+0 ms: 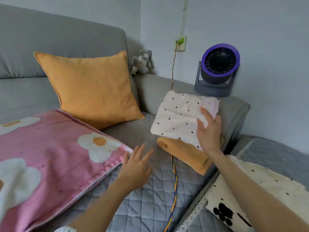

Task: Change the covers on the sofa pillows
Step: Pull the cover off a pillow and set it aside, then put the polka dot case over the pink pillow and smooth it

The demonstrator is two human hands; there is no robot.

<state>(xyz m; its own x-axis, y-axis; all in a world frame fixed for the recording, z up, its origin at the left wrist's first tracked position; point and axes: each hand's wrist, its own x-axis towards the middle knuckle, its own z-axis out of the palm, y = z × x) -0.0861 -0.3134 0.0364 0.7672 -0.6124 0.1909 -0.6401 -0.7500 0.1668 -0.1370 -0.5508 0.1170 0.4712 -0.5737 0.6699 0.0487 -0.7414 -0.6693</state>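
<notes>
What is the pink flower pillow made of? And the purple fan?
The pink flower pillow looks like soft, fuzzy woven cloth: it is matte, with a puckered hem. The purple fan looks like hard, smooth plastic: moulded ring and vanes with a slight sheen. Neither is certain from looks alone.

my left hand is just hovering flat with fingers spread, right hand reaching further out, palm down, fingers relaxed

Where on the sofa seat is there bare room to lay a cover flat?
Free: quilted seat between the pink flower pillow and the braided cord. Crowded: the armrest side, where the right hand rests on the dotted cover stacked over the folded orange cover.
</notes>
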